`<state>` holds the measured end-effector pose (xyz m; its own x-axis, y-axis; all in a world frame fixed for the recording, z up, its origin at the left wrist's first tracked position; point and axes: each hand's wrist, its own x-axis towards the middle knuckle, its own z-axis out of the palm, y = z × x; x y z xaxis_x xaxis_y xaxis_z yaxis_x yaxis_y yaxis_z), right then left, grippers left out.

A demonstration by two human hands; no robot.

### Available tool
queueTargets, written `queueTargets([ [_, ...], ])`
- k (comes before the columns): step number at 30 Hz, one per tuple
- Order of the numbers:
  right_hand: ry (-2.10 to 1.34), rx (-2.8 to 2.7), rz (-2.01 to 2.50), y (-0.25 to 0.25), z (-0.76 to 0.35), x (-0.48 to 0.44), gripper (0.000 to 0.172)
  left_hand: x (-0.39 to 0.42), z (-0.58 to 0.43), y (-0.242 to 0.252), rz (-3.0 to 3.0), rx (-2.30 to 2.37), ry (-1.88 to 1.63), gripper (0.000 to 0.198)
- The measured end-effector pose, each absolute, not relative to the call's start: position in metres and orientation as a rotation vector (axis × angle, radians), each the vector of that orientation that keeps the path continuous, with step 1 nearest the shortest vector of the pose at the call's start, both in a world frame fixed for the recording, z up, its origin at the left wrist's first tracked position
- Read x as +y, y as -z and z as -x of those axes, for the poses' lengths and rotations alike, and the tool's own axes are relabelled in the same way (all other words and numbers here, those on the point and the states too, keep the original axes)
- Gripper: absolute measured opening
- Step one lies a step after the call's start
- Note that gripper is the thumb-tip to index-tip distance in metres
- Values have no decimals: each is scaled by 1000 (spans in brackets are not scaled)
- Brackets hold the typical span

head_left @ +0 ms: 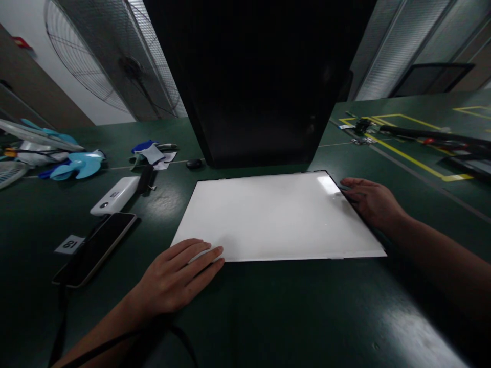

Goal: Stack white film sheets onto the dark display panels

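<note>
Phone [100, 248] lying left on green table [276, 312], white device [115, 196] just beyond; blue blades [82, 165] far left, yellow tape [414, 161] right, wire-caged fan [131, 67] behind.

A large caged fan [131, 67] stands before a white wall [103, 112] at left, near a brown panel [44, 84]. At right, pale slatted blinds [414, 36] rise behind a dark-framed chair [429, 79]. Yellow tape [406, 158] marks the green tabletop [299, 317], where light throws a bright glare in the near right corner.
</note>
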<state>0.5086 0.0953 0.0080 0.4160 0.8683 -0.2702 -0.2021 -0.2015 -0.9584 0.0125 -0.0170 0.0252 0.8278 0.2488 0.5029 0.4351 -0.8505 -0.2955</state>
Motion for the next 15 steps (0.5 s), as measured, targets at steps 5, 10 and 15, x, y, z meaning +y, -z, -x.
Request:
queueTargets([
  [5, -1110, -629, 1446, -10, -508, 95, 27, -21, -7, -23, 2588, -528, 622, 33],
  [10, -1100, -656, 1470, -9, -507, 94, 31, -24, -4, -24, 2549, -530, 642, 34],
  [15, -1124, -698, 1503, -8, -506, 93, 32, -25, -2, -24, 2532, -547, 659, 37],
])
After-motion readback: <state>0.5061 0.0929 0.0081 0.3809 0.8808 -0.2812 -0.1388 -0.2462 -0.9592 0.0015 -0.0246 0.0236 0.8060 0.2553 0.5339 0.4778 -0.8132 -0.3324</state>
